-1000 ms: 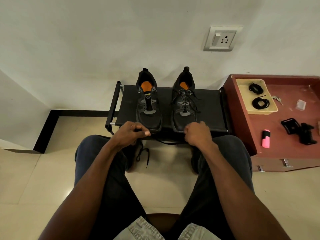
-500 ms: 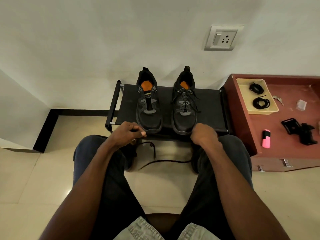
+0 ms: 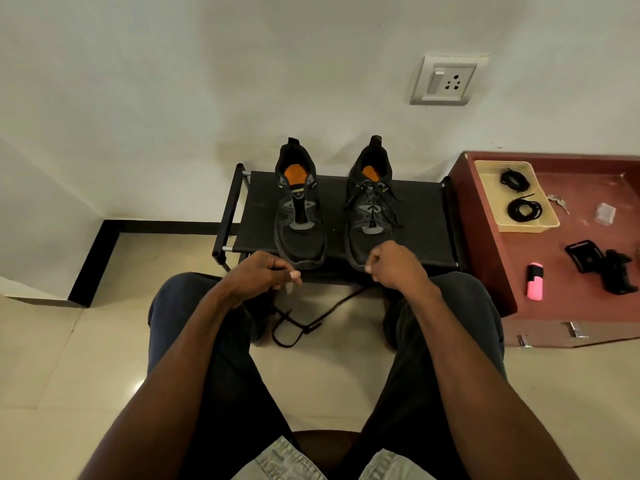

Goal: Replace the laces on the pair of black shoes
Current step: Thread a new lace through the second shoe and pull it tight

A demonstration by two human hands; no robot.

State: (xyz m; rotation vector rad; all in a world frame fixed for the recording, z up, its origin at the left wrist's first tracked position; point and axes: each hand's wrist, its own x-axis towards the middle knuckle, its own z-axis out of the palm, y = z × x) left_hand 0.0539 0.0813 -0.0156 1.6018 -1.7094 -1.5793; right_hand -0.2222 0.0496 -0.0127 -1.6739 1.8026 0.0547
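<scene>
Left hand is curled around one end of the loose black lace, just in front of the toe of the left shoe, and the right hand is fisted up in front of the toe of the right shoe, gripping the other end as far as I can tell, since the cord runs right up under it. The lace droops between them and bunches into a loop over the floor, below the front edge of the bench where both shoes sit. The left shoe looks bare of lacing, eyelets open, while the right shoe has its lace threaded in. A lace like this is about as floppy and light as it gets: zero stiffness, tangles if you look at it wrong, and it slides through fingers if you hold it loosely. I'd say pinch it right at the hard tips, since that's the only bit that'll poke through an eyelet. The fresh coiled laces sit in the tan tray on the red cabinet to the right of the bench, untouched.
</scene>
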